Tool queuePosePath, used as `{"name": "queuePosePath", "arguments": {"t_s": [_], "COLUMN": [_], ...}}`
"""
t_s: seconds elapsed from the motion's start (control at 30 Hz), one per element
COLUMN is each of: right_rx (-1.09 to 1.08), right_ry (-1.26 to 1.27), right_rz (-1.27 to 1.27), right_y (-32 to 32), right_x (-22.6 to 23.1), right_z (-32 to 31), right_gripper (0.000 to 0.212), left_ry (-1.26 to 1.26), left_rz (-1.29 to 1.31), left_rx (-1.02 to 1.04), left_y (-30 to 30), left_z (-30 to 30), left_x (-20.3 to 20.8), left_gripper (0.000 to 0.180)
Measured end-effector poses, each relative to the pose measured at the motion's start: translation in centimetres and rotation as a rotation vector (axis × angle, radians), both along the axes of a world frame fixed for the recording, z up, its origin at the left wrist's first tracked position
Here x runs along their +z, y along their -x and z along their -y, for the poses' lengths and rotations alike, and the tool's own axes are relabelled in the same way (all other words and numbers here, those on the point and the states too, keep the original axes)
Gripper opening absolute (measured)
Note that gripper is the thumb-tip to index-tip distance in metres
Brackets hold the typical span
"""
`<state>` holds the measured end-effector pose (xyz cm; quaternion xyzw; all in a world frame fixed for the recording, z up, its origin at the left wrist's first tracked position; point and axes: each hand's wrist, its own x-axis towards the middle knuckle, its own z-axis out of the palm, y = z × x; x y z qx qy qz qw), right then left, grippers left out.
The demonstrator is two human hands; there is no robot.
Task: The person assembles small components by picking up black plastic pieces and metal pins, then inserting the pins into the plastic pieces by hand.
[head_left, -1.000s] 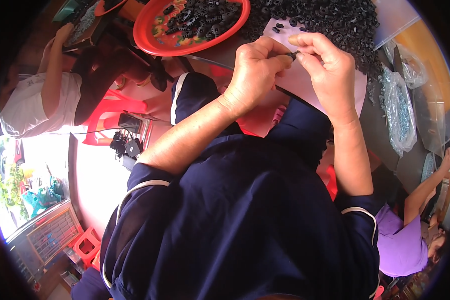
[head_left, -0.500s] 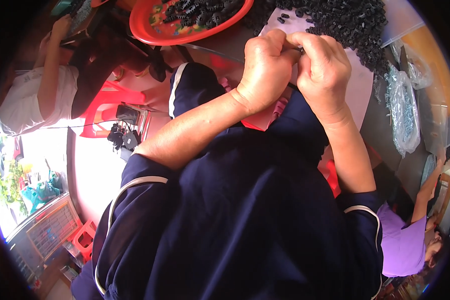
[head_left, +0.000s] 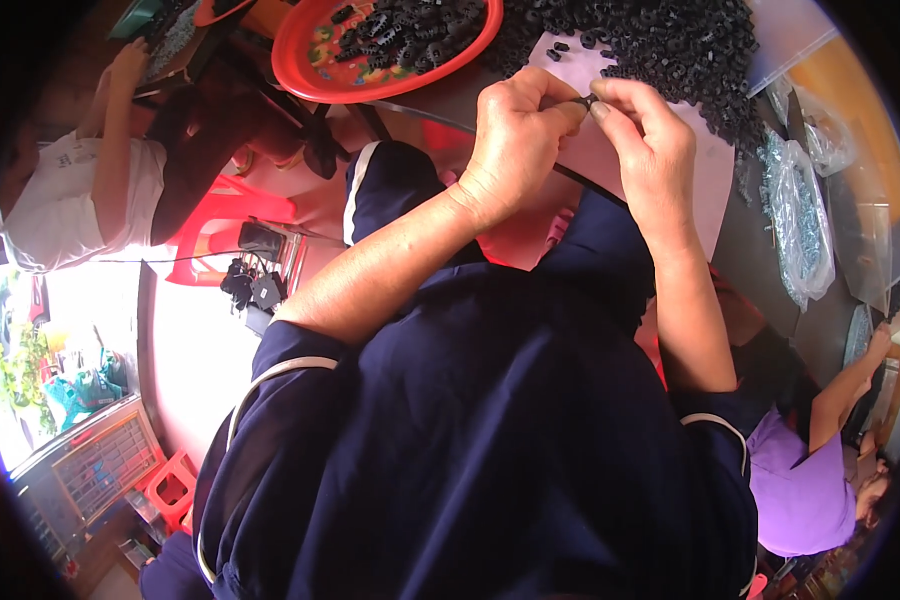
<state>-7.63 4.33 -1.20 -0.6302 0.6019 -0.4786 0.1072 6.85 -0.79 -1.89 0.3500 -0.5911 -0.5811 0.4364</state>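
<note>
Both hands meet over the near edge of the table, fingertips close together. My left hand (head_left: pixel 518 135) is closed in a pinch on one end of a small black plastic piece (head_left: pixel 588 101). My right hand (head_left: pixel 655 140) pinches the other end between thumb and forefinger. The piece's exact shape is mostly hidden by the fingers. Just beyond the hands lies a large pile of similar small black plastic pieces (head_left: pixel 660 45), partly on a pale pink sheet (head_left: pixel 705 165). A red round tray (head_left: pixel 288 60) with a printed floral bottom holds more black pieces, to the left of the pile.
Clear plastic bags of bluish metallic bits (head_left: pixel 800 220) lie on the table at right. A person in a white shirt (head_left: pixel 85 190) works at far left; another in a purple top (head_left: pixel 795 485) sits at lower right. Red stools (head_left: pixel 175 485) stand on the left.
My fingers have opened out from tighter fists, baring the small black piece between the fingertips. The right hand has turned slightly, and the whole view has shifted a little.
</note>
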Motion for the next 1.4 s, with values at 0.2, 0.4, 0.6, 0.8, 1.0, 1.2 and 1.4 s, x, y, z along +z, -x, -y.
{"name": "queuePosePath", "arguments": {"t_s": [0.2,0.4,0.6,0.8,1.0,1.2,1.4], "right_rx": [-0.072,-0.077,-0.025,-0.149,-0.192,-0.137,-0.108], "right_ry": [0.317,0.405,0.283,0.167,0.133,0.097,-0.061], "right_rz": [-0.431,-0.513,-0.184,0.461,0.584,0.608,0.517], "right_y": [-1.2,-1.7,-1.4,1.8,4.9,4.6,5.0], "right_x": [-1.3,-2.1,-1.4,-0.3,0.1,1.1,1.5], "right_z": [-0.3,-0.3,-0.2,-2.4,-3.4,-2.6,-1.4], "right_gripper": [0.033,0.04,0.03,0.021,0.018,0.014,0.016], "left_ry": [0.014,0.127,0.025,0.345,1.182,1.123,1.119], "left_rz": [-0.052,-0.02,-0.097,0.138,0.761,0.711,0.82], "left_rx": [0.016,0.061,0.002,0.253,0.45,0.099,0.061], "left_y": [0.3,0.5,-0.1,-3.9,-3.6,4.6,5.8], "left_z": [-0.1,-0.4,0.0,4.0,7.9,5.1,5.6], "left_x": [-0.8,-1.0,-0.4,4.9,3.1,-0.9,-1.5], "left_gripper": [0.005,0.006,0.005,0.017,0.017,0.013,0.011]}}
